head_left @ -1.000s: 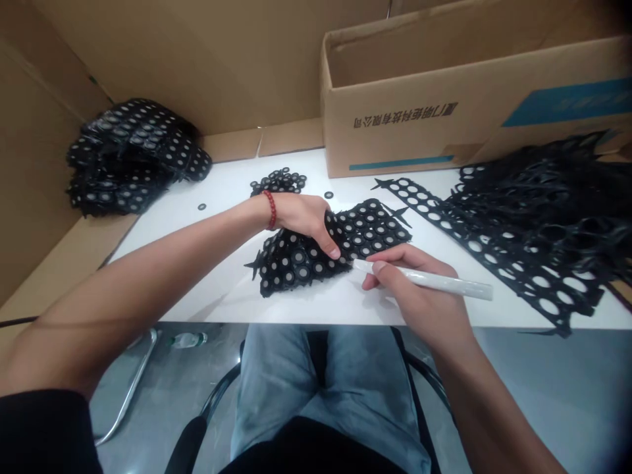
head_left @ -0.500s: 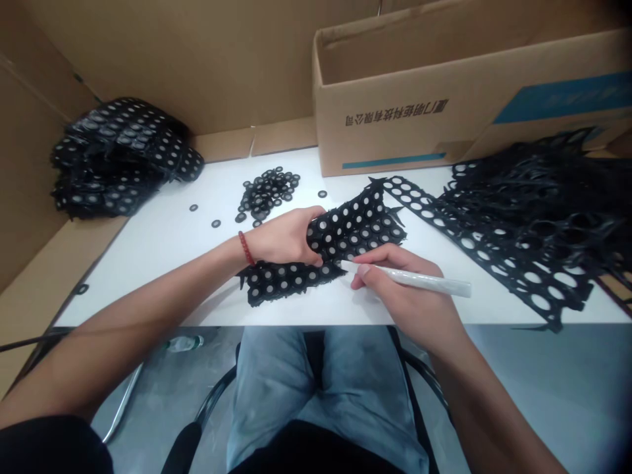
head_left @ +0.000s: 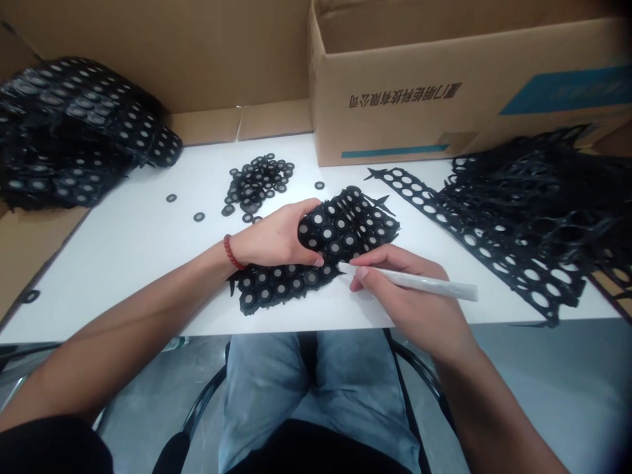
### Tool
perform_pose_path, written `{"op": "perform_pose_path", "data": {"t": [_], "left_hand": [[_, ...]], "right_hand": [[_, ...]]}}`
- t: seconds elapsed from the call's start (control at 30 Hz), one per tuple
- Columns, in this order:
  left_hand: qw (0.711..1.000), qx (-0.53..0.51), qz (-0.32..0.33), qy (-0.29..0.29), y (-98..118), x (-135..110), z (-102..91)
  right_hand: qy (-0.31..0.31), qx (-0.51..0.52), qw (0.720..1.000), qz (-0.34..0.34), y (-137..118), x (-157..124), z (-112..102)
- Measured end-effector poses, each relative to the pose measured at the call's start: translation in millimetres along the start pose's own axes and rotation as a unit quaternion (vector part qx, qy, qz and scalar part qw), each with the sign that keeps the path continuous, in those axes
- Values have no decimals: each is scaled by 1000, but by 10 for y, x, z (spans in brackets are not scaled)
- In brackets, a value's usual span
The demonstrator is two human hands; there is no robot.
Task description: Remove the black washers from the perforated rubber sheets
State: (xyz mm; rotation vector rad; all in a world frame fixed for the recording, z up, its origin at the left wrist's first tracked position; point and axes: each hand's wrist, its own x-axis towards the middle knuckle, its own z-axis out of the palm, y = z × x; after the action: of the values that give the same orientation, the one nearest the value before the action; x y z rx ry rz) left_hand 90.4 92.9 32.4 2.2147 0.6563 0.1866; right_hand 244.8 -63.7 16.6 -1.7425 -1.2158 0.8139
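Note:
A black rubber sheet (head_left: 336,247) with rows of ring-shaped pieces in it lies bent over the table in front of me. My left hand (head_left: 284,237) grips its middle, thumb on the near side, and the far part is folded up. My right hand (head_left: 409,283) holds a white pen-like tool (head_left: 419,282) between thumb and fingers. The tool's tip touches or almost touches the sheet's near edge, just right of my left thumb. Beyond my left hand sits a pile of loose black rings (head_left: 259,181), with several single rings scattered about it.
At the back right stands a large open cardboard box (head_left: 395,99). Punched-out black sheets with holes (head_left: 533,204) are heaped on the right. Another heap of dotted black sheets (head_left: 83,131) rests at the left. All this surrounds a white table (head_left: 128,243).
The view has shifted slightly. The sheet's far part has been bent over more towards my left hand, while the tool's tip stays by the same near edge.

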Motion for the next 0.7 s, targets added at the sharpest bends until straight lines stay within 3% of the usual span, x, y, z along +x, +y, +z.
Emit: {"op": "perform_pose_path", "data": {"t": [0.37, 0.7], "left_hand": [[1000, 15, 11, 23, 25, -7, 31], [993, -118, 22, 16, -44, -15, 7]], "right_hand": [[-6, 7, 1000, 29, -57, 0, -23], [15, 53, 998, -17, -16, -31, -30]]}}
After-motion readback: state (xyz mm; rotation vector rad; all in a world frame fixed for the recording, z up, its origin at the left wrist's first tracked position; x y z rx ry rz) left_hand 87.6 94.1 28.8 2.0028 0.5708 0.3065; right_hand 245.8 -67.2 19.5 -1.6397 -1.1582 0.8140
